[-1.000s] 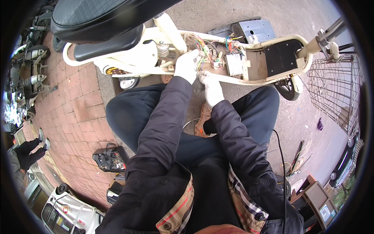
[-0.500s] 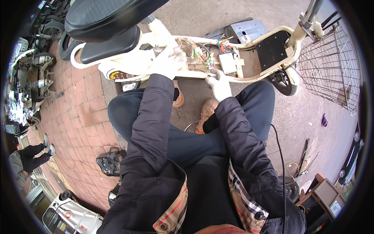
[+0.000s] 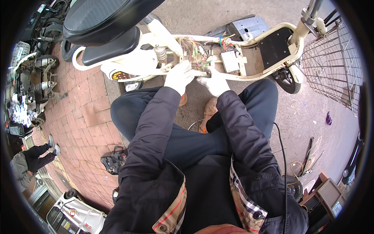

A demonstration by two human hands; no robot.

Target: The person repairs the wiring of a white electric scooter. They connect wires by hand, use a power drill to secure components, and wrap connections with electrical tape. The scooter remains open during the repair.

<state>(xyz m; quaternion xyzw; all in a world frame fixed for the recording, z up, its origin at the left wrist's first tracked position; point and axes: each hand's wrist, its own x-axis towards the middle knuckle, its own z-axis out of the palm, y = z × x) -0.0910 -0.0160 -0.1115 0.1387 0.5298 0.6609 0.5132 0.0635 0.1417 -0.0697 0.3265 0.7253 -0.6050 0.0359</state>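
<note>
A cream electric scooter [image 3: 146,62] stands across in front of me, its middle frame uncovered. Loose coloured wires [image 3: 194,48] fill that opening, beside a silver box-shaped unit [image 3: 230,61]. At the near frame rail, my left hand [image 3: 180,78], in a white glove, has its fingers drawn together close to the wires. Just right of it, my right hand [image 3: 214,83], also white-gloved, is curled at the same rail with its fingertips closed. What the fingers of either hand pinch is too small to make out.
A black saddle [image 3: 111,19] overhangs the upper left. Right of the scooter is a wire basket [image 3: 331,64]; behind it lies a grey panel [image 3: 248,29]. A black bag [image 3: 113,160] sits on the brick paving. A black cable [image 3: 283,163] runs down my right side. A person [image 3: 35,156] is far left.
My left hand has come down and right from beside the shock absorber to the near rail. My right hand has shifted slightly left, so the two are now close together.
</note>
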